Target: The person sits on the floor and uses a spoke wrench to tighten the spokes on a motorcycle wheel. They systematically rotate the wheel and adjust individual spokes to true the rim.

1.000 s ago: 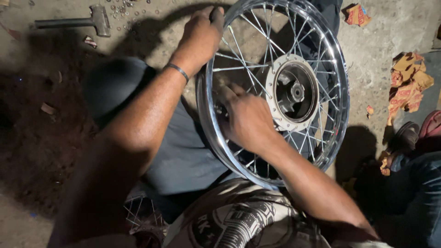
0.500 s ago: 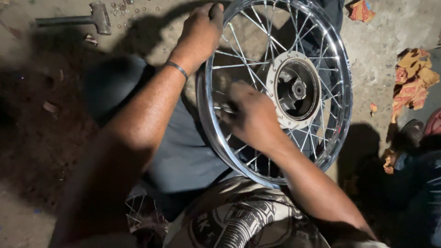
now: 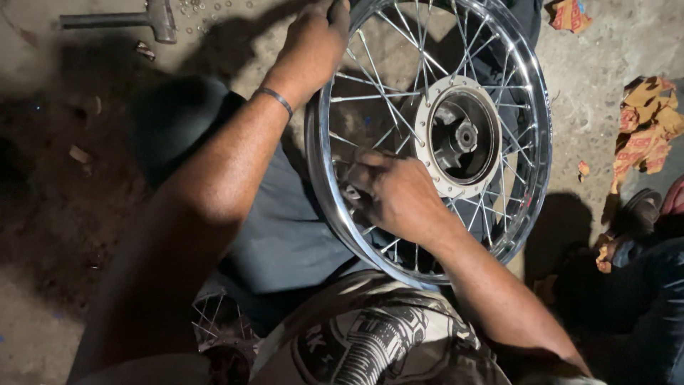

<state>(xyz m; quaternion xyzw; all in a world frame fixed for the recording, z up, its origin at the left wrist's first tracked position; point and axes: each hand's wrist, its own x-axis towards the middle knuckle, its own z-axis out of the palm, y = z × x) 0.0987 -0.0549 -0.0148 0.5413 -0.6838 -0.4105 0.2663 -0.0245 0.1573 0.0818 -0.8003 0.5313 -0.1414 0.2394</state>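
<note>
Dirt floor, wheel under right hand

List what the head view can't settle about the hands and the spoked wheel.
- Right hand: what its fingertips pinch at the spokes is too small and covered by the fingers.
- Left hand: fingertips cut off by the top edge, on the chrome rim.
- Spoked wheel: lower arc hidden behind the right forearm.

Hammer lying top left on dusty concrete floor. Small nuts scattered just beside its head. Crumpled orange-patterned rag at right edge, smaller scrap top right, well apart. Dark shoe below rag.
</note>
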